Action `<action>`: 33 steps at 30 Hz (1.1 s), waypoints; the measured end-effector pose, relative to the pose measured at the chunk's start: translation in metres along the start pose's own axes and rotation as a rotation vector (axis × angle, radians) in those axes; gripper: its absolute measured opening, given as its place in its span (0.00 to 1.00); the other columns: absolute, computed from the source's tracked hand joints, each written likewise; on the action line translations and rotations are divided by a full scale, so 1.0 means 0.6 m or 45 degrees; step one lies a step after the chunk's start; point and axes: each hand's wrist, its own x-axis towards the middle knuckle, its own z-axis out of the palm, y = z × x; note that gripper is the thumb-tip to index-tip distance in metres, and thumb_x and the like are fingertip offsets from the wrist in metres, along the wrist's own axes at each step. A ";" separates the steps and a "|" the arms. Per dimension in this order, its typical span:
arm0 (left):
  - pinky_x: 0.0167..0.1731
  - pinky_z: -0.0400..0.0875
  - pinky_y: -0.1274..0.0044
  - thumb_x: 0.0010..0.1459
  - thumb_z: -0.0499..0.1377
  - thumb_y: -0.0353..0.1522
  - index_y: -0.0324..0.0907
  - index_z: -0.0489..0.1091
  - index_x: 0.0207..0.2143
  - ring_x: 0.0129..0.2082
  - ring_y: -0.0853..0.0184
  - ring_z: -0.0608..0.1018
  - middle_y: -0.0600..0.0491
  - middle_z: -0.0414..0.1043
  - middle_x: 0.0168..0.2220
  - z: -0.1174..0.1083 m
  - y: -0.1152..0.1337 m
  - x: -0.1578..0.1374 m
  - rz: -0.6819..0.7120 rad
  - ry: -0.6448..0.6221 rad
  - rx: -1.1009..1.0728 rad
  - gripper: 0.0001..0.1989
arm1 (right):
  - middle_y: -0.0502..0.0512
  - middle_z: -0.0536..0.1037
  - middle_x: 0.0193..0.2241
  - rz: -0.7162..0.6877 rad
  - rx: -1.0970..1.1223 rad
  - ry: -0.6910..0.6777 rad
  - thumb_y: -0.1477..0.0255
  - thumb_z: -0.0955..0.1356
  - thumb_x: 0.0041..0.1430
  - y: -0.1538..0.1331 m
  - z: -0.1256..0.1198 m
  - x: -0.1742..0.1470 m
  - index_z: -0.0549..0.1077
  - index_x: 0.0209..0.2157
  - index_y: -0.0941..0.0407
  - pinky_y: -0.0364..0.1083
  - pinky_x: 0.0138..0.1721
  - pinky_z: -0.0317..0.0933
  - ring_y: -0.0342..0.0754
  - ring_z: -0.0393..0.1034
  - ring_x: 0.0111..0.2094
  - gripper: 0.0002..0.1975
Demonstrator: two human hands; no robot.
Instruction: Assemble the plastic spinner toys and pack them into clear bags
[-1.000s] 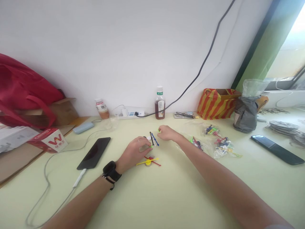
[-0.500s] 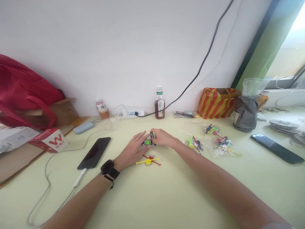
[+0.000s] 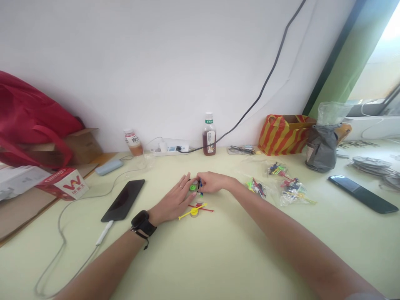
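My left hand [image 3: 175,197] lies flat on the table with its fingers stretched out, beside a small group of plastic pieces. Among them is a round green piece [image 3: 193,188], close to the left fingertips. My right hand [image 3: 211,182] is pinched over a small blue plastic piece [image 3: 200,183], most of it hidden by the fingers. Nearer to me, a yellow piece with two long arms [image 3: 194,211] rests on the table, and a red piece with thin arms [image 3: 208,210] lies just behind it, partly covered.
Clear bags of coloured plastic parts [image 3: 293,189] lie to the right. A black phone [image 3: 123,201] on a white cable is at the left. A bottle of dark drink [image 3: 209,137] stands by the wall, near a power strip [image 3: 175,146]. A striped bag [image 3: 284,135] stands at the back right.
My right hand has shifted slightly, and the blue piece at its fingertips has turned. The yellow and red pieces have rotated a little. My left hand stays nearly in place.
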 end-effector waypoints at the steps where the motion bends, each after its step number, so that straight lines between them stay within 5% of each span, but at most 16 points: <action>1: 0.71 0.50 0.54 0.74 0.44 0.49 0.47 0.47 0.75 0.75 0.50 0.44 0.47 0.35 0.77 0.000 -0.001 0.000 0.002 0.000 0.006 0.33 | 0.57 0.80 0.41 -0.010 0.002 -0.028 0.69 0.75 0.55 0.001 -0.005 -0.003 0.73 0.44 0.57 0.41 0.28 0.59 0.49 0.73 0.36 0.16; 5: 0.70 0.53 0.52 0.74 0.44 0.47 0.47 0.47 0.74 0.75 0.48 0.45 0.45 0.36 0.77 0.006 -0.007 0.000 0.036 0.035 0.042 0.32 | 0.56 0.80 0.39 -0.038 0.018 -0.052 0.67 0.76 0.55 0.005 -0.023 -0.010 0.73 0.49 0.58 0.41 0.29 0.60 0.49 0.73 0.36 0.21; 8: 0.70 0.53 0.50 0.75 0.44 0.41 0.43 0.52 0.73 0.75 0.48 0.46 0.41 0.45 0.75 0.012 -0.011 0.004 0.131 0.131 0.101 0.28 | 0.55 0.80 0.38 -0.100 0.044 -0.046 0.67 0.73 0.60 -0.002 -0.032 -0.013 0.76 0.42 0.58 0.41 0.32 0.60 0.47 0.72 0.36 0.12; 12: 0.72 0.49 0.52 0.74 0.46 0.35 0.42 0.61 0.68 0.75 0.51 0.48 0.42 0.60 0.70 0.022 -0.018 0.011 0.293 0.194 0.146 0.23 | 0.48 0.79 0.32 -0.426 0.193 -0.292 0.62 0.76 0.56 -0.024 -0.025 -0.016 0.78 0.35 0.56 0.40 0.33 0.61 0.43 0.71 0.33 0.12; 19: 0.71 0.51 0.52 0.72 0.49 0.43 0.45 0.59 0.69 0.74 0.51 0.52 0.44 0.49 0.74 0.020 -0.027 0.015 -0.092 0.233 -0.310 0.27 | 0.45 0.75 0.27 -0.452 0.118 -0.497 0.61 0.80 0.48 -0.064 0.002 -0.019 0.77 0.30 0.55 0.41 0.28 0.58 0.42 0.68 0.28 0.15; 25: 0.64 0.63 0.59 0.72 0.49 0.46 0.47 0.70 0.59 0.65 0.56 0.69 0.47 0.69 0.63 -0.019 0.004 0.019 -0.222 0.684 -0.582 0.21 | 0.49 0.80 0.27 -0.340 0.271 -0.816 0.58 0.80 0.46 -0.059 -0.031 -0.035 0.79 0.30 0.57 0.41 0.31 0.63 0.45 0.73 0.30 0.19; 29: 0.56 0.70 0.62 0.73 0.50 0.43 0.46 0.72 0.52 0.55 0.57 0.76 0.47 0.76 0.54 -0.035 0.018 0.013 -0.128 0.911 -0.590 0.17 | 0.51 0.80 0.26 -0.332 0.630 -0.579 0.60 0.80 0.48 -0.036 -0.052 -0.038 0.78 0.32 0.59 0.42 0.31 0.67 0.44 0.73 0.27 0.18; 33: 0.50 0.75 0.66 0.72 0.53 0.40 0.44 0.73 0.50 0.47 0.60 0.79 0.48 0.78 0.47 -0.040 0.033 0.003 0.109 0.923 -0.544 0.13 | 0.54 0.81 0.29 -0.287 0.971 -0.248 0.59 0.80 0.49 -0.023 -0.056 -0.029 0.78 0.34 0.60 0.43 0.36 0.71 0.44 0.75 0.31 0.20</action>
